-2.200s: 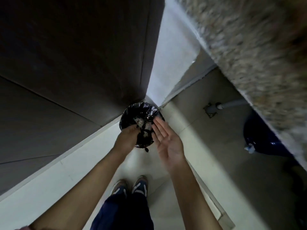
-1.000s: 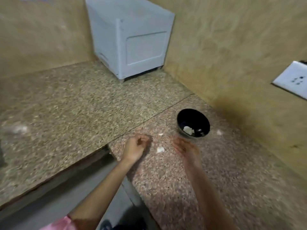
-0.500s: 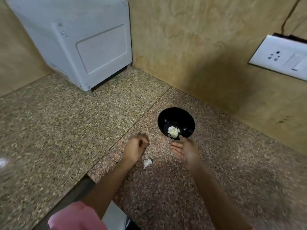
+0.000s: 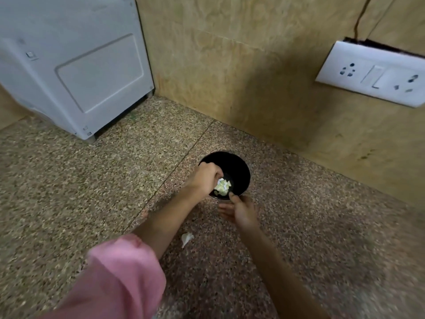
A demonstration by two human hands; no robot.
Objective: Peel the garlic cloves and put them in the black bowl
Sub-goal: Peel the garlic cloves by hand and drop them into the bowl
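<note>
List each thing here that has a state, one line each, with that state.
black bowl: upright on the counter, garlic pieces inside.
garlic pieces: piled at the bowl's bottom.
left hand: inside the bowl, fingers curled over the garlic; grip unclear.
right hand: open, thumb on the bowl's near rim.
peel scrap: loose on the counter.
</note>
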